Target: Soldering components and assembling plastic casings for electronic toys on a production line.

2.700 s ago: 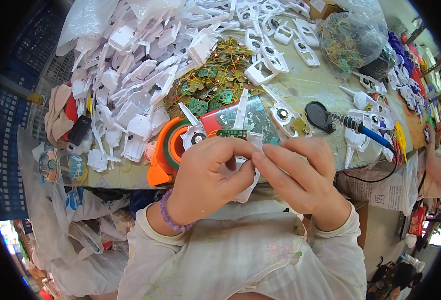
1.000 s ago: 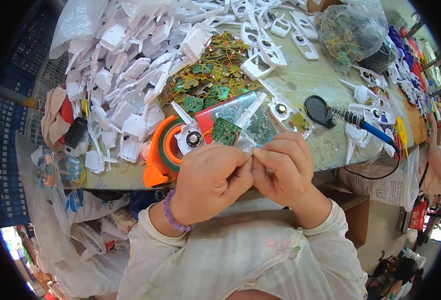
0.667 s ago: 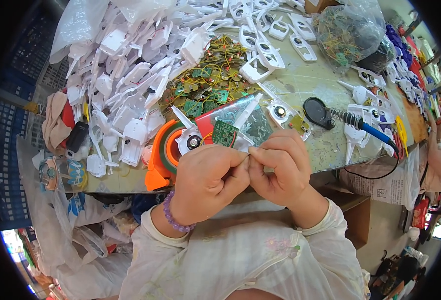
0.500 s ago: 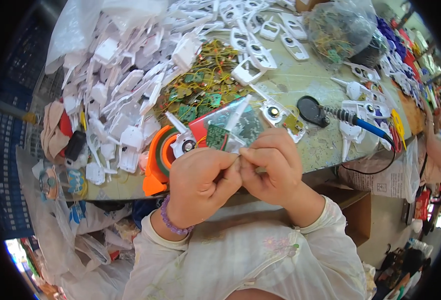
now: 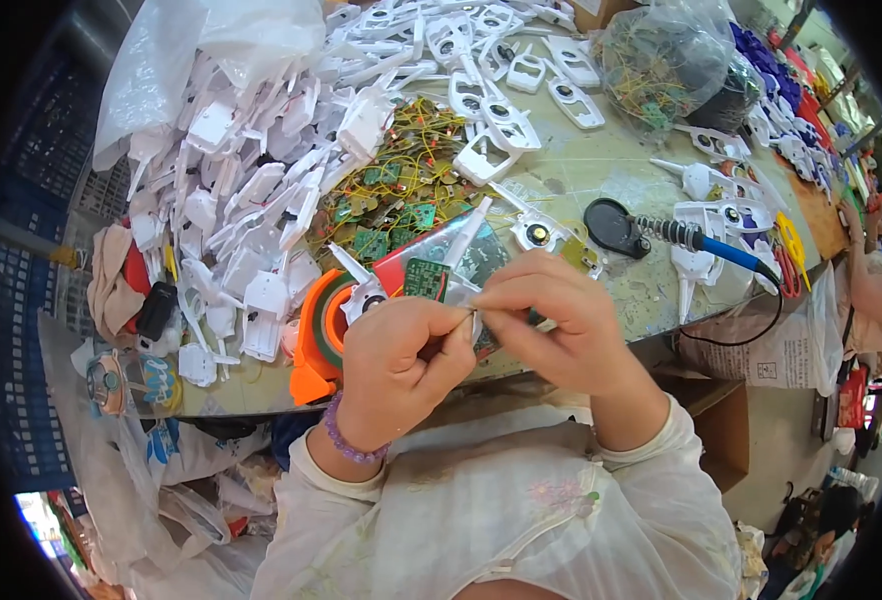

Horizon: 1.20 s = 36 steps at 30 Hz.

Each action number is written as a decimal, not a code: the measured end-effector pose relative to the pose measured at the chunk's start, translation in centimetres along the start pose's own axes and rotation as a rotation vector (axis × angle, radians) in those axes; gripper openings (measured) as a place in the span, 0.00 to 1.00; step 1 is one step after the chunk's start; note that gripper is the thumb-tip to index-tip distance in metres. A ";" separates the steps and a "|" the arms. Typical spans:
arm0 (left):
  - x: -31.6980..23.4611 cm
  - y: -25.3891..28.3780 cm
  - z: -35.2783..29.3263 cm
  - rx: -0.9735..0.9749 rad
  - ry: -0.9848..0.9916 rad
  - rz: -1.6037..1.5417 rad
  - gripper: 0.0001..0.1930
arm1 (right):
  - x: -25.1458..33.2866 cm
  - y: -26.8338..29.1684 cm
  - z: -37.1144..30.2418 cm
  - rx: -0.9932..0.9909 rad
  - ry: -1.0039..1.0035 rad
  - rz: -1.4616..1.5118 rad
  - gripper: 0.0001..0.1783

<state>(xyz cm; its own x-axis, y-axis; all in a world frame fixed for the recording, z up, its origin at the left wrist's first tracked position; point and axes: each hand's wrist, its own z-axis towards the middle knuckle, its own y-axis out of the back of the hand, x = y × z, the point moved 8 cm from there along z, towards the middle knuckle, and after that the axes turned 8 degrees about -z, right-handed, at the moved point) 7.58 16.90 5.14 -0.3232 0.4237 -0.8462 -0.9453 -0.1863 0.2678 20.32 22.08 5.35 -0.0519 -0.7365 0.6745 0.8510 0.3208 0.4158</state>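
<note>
My left hand (image 5: 406,365), with a purple bead bracelet at the wrist, is closed in a pinch of thumb and forefinger. My right hand (image 5: 566,325) pinches too, its fingertips meeting the left ones at a tiny dark thing too small to name. Just beyond the fingertips is a green circuit board (image 5: 425,281) with red wire, against a white plastic housing (image 5: 468,238). Left of it is another white housing (image 5: 351,268) with a round black part. Beside my left hand stands an orange tape dispenser (image 5: 311,345).
White plastic housings (image 5: 251,190) are heaped at the left, beside a pile of circuit boards with yellow wires (image 5: 386,190). A blue-handled soldering iron (image 5: 726,252) rests in a black holder (image 5: 613,226) at right. The table's front edge (image 5: 251,408) runs close to my forearms.
My right hand has drawn slightly right, its thumb and fingers now stretched longer in the pinch. The left keeps its pinch. The tiny dark thing between the fingertips now shows.
</note>
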 end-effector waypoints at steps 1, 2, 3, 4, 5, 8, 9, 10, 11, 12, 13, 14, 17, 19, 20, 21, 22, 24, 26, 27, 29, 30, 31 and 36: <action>-0.1 0.2 0.0 -0.005 0.004 0.004 0.05 | 0.0 0.3 0.0 0.005 0.001 0.006 0.13; -0.1 0.2 0.1 0.002 0.033 0.006 0.05 | 0.4 0.9 0.0 -0.006 0.056 -0.107 0.14; 0.0 0.2 0.2 0.009 0.062 0.007 0.05 | 0.9 1.2 0.1 -0.018 0.110 -0.219 0.14; 0.0 0.1 0.3 0.007 0.065 0.009 0.05 | 0.8 1.3 0.2 -0.016 0.110 -0.217 0.14; -0.2 0.1 0.4 0.012 0.039 0.010 0.04 | 1.2 1.0 0.3 0.007 0.152 -0.256 0.16; -0.5 -0.1 0.6 0.034 0.027 0.015 0.04 | 2.2 0.2 0.4 0.057 0.239 -0.345 0.19; -0.4 -0.2 0.6 0.050 0.039 0.016 0.04 | 2.5 -0.1 0.3 0.084 0.285 -0.398 0.21; -0.4 -0.2 0.6 0.051 0.038 0.016 0.04 | 2.4 0.0 0.2 0.083 0.284 -0.399 0.21; -0.4 -0.3 0.7 0.070 0.030 0.036 0.04 | 2.4 -0.2 0.0 0.106 0.331 -0.452 0.22; -0.4 -0.3 0.7 0.089 0.020 0.054 0.04 | 2.6 -0.4 -0.3 0.130 0.377 -0.508 0.23; -0.5 -0.2 0.7 0.096 0.013 0.045 0.04 | 2.7 -0.3 -0.2 0.127 0.373 -0.520 0.23; -0.8 -0.1 0.7 0.106 0.002 0.100 0.04 | 3.3 -0.5 0.0 0.155 0.398 -0.547 0.19; -0.5 -0.4 0.6 0.128 0.030 0.208 0.03 | 3.4 -0.8 -0.5 0.245 0.439 -0.634 0.22; 0.0 -0.4 0.4 0.109 0.082 0.191 0.03 | 3.6 -1.1 -0.6 0.182 0.476 -0.673 0.18; 0.4 -0.6 0.2 0.105 0.101 0.168 0.03 | 3.4 -1.1 -0.8 0.174 0.457 -0.718 0.18; 0.9 -0.4 0.0 0.092 0.129 0.157 0.03 | 3.6 -1.2 -1.0 0.135 0.479 -0.740 0.18; 0.3 -0.7 0.3 0.124 0.064 0.207 0.04 | 3.7 -1.3 -1.3 0.096 0.502 -0.760 0.17; -0.2 -0.9 0.2 0.114 -0.001 0.219 0.05 | 3.9 -1.3 -1.5 0.033 0.505 -0.766 0.16; -0.6 -1.0 0.4 0.100 -0.057 0.239 0.05 | 3.7 -0.9 -1.4 -0.022 0.452 -0.734 0.16; -0.5 -1.0 0.4 0.096 -0.054 0.238 0.05 | 3.7 -1.1 -1.5 -0.025 0.452 -0.732 0.16; -0.5 -0.9 0.4 0.087 -0.043 0.247 0.06 | 3.3 -0.8 -1.4 -0.094 0.370 -0.682 0.17; -0.7 -1.1 0.7 0.083 -0.060 0.233 0.05 | 3.3 -0.8 -1.4 -0.094 0.372 -0.671 0.17; -0.9 -1.3 1.0 0.081 -0.078 0.218 0.05 | 2.9 -0.4 -1.4 -0.093 0.324 -0.666 0.17; 1.6 -0.6 0.7 0.002 0.159 0.033 0.01 | 3.8 5.5 -2.0 -0.173 0.119 -0.479 0.14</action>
<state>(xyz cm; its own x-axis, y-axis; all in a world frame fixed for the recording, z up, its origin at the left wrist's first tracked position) 7.62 18.33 3.96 -0.3429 0.2716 -0.8993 -0.9346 -0.1954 0.2973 25.87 19.89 8.98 -0.4055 -0.8422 0.3554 0.8209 -0.1645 0.5468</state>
